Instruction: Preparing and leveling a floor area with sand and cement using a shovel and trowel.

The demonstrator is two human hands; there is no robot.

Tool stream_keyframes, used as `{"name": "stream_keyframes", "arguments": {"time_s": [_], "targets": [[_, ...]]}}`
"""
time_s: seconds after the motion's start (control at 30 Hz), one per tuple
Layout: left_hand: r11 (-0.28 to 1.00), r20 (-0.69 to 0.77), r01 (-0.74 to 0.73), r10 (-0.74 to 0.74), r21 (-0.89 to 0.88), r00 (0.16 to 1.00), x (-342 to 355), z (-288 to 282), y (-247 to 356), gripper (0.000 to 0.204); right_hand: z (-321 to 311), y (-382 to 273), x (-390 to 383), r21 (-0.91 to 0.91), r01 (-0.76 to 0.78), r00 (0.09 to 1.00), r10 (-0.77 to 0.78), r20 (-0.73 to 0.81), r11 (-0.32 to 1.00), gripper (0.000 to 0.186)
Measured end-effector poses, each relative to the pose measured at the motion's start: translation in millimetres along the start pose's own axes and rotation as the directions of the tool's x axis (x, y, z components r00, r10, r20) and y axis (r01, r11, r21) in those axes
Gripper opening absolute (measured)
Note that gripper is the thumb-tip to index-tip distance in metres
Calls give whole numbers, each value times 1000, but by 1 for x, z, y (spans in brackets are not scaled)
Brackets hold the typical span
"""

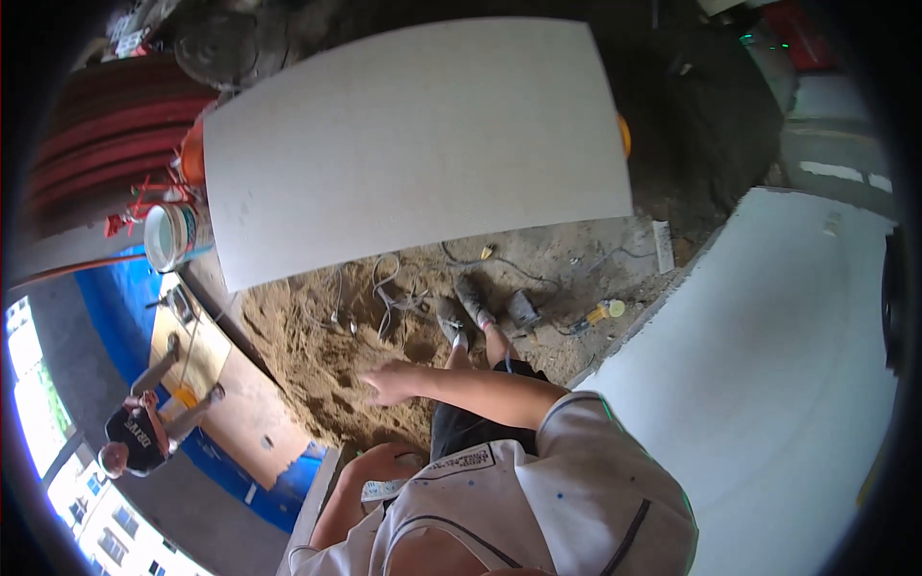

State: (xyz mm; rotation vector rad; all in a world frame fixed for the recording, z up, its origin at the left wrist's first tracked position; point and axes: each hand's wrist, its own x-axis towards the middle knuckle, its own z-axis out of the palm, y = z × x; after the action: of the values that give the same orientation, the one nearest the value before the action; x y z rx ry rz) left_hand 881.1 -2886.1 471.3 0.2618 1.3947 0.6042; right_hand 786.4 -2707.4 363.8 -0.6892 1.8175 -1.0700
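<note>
My right hand (392,382) reaches across my front, above a heap of brown sand (327,384). Its fingers are partly stretched out, and nothing shows in them. Close to my waist, my left hand (384,463) is curled beside my dark shorts (471,422). Those fingers are bent around something small and greyish that I cannot make out. A white patch with blue marks (380,490) lies by the left wrist; whether it is cloth or a separate thing is unclear. A large pale board (423,144) lies in front of me, beyond both hands.
Grey cables (386,298), a dark grey box (523,309) and a yellow power tool (597,315) lie near my shoes (461,312). Another white board (768,374) is at right. A bucket (171,235) stands left; a seated person (139,432) is beside a plywood sheet (245,403).
</note>
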Motion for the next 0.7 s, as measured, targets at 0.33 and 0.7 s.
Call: {"name": "stream_keyframes", "arguments": {"time_s": [0.33, 0.7], "targets": [[748, 218, -551, 646, -370, 731, -191, -54, 204, 57, -30, -180, -442, 235, -168, 934, 231, -274, 957, 40], [725, 117, -664, 655, 183, 747, -261, -46, 426, 36, 41, -48, -692, 271, -574, -162, 216, -963, 773, 11]]}}
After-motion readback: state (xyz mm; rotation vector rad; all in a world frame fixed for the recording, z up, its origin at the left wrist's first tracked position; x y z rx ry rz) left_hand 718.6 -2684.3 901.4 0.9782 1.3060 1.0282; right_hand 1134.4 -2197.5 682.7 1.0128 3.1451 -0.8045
